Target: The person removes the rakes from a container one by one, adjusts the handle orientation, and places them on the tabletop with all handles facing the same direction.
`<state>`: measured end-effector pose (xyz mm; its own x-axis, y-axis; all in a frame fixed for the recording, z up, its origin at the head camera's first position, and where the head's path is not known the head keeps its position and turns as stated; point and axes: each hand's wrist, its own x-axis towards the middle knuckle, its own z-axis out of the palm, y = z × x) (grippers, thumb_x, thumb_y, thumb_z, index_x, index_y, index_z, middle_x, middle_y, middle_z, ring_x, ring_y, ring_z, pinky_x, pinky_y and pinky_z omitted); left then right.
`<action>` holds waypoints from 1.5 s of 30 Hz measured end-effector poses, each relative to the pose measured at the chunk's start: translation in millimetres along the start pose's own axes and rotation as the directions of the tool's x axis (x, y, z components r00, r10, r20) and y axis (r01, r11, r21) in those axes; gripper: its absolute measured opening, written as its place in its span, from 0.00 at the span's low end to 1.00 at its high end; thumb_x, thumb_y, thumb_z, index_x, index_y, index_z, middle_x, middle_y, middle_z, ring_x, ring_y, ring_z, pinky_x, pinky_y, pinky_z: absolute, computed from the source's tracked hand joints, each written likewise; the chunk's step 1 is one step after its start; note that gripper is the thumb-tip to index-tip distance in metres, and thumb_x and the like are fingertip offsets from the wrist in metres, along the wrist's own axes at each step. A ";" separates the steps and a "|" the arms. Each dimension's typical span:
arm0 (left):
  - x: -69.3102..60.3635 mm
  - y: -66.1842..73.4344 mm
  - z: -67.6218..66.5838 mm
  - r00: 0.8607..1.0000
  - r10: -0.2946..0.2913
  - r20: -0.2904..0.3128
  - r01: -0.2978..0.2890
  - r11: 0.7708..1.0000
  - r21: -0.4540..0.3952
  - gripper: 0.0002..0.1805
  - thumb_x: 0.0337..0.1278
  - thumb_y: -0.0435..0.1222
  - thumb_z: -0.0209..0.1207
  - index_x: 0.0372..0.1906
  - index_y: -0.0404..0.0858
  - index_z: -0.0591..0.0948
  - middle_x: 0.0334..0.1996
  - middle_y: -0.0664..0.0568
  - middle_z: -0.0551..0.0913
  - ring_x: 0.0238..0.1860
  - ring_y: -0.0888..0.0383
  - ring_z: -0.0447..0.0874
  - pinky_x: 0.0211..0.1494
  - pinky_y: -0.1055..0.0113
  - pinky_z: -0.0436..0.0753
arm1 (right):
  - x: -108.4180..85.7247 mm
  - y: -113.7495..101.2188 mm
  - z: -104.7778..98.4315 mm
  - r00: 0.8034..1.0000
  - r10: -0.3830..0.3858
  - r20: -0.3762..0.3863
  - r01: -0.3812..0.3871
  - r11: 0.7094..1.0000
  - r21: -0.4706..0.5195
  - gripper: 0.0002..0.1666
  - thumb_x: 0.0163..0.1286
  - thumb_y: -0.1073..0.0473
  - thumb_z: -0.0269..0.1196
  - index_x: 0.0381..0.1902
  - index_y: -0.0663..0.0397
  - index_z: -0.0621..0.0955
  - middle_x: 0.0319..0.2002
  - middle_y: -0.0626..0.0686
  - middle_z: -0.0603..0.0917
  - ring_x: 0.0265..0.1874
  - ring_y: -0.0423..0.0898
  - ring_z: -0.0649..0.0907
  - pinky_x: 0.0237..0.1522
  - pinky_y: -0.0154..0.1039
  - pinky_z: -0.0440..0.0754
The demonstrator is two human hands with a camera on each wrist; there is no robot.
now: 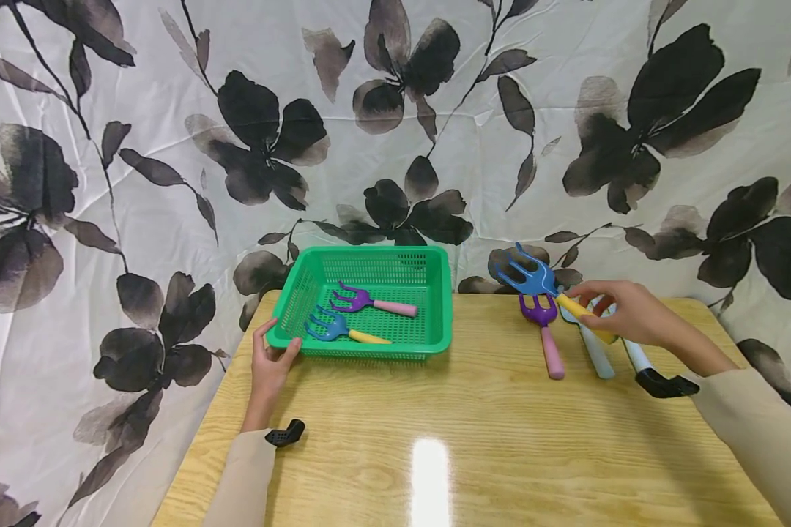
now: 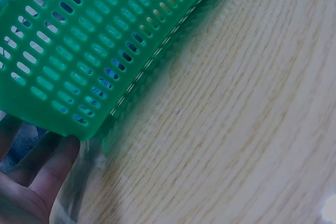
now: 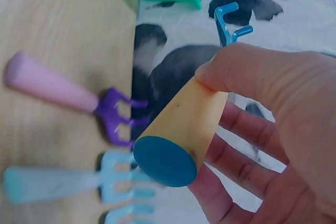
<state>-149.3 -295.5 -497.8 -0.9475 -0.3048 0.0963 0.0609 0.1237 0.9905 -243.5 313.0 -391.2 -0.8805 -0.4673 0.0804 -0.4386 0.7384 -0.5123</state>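
My right hand grips the yellow handle of a blue toy hand rake, held up over the right side of the table with its prongs pointing left. In the right wrist view, thumb and fingers close round the handle. A green plastic basket holds a purple rake with a pink handle and a blue rake with a yellow handle. My left hand holds the basket's front left corner, thumb at the front and fingers on the left side.
Below my right hand lie a purple fork with a pink handle and a light blue tool. Another pale handle is partly hidden by my right hand. Floral cloth hangs behind the wooden table.
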 end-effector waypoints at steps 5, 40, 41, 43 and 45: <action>0.5 -1.4 2.1 1.000 0.009 -0.007 -0.009 1.000 -0.015 0.40 0.69 0.36 0.65 0.78 0.42 0.58 0.66 0.33 0.74 0.55 0.64 0.80 0.52 0.77 0.79 | -37.2 23.2 1.9 0.997 0.021 -0.070 -0.024 0.999 -0.033 0.23 0.63 0.65 0.74 0.56 0.58 0.84 0.41 0.54 0.85 0.34 0.45 0.84 0.28 0.36 0.81; 1.0 -3.2 -0.1 1.000 0.016 -0.004 -0.016 1.000 -0.003 0.39 0.69 0.37 0.65 0.78 0.43 0.58 0.65 0.35 0.75 0.53 0.66 0.81 0.51 0.76 0.80 | -216.3 58.5 84.8 0.779 0.626 -0.033 -0.625 0.780 0.043 0.35 0.61 0.60 0.76 0.58 0.75 0.75 0.38 0.61 0.83 0.31 0.52 0.84 0.26 0.36 0.81; 1.0 -3.0 -0.4 1.000 0.014 -0.005 -0.014 1.000 -0.002 0.40 0.69 0.37 0.65 0.78 0.44 0.58 0.65 0.36 0.75 0.53 0.66 0.81 0.51 0.76 0.80 | -218.9 58.4 87.3 0.767 0.641 -0.029 -0.639 0.767 0.052 0.35 0.61 0.60 0.76 0.59 0.74 0.75 0.38 0.61 0.83 0.31 0.52 0.84 0.26 0.36 0.81; 1.1 -2.9 -0.8 1.000 0.012 -0.008 -0.012 1.000 -0.003 0.40 0.69 0.37 0.65 0.78 0.44 0.58 0.65 0.37 0.75 0.54 0.65 0.80 0.51 0.77 0.79 | -223.6 58.3 91.7 0.748 0.664 -0.013 -0.661 0.747 0.071 0.35 0.60 0.62 0.77 0.59 0.75 0.75 0.38 0.63 0.83 0.30 0.52 0.84 0.28 0.39 0.83; 1.6 -3.2 -1.0 1.000 0.012 -0.010 -0.012 1.000 -0.006 0.40 0.69 0.38 0.66 0.78 0.44 0.58 0.65 0.37 0.75 0.54 0.65 0.80 0.51 0.77 0.79 | -227.7 59.0 95.2 0.731 0.682 0.018 -0.681 0.728 0.082 0.36 0.61 0.61 0.76 0.60 0.75 0.74 0.38 0.63 0.83 0.30 0.51 0.83 0.31 0.43 0.85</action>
<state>-150.7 -297.3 -500.7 -0.9435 -0.3129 0.1093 0.0741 0.1221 0.9897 -51.7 416.6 -521.2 -0.9396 0.1535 -0.3059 0.2951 0.8159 -0.4972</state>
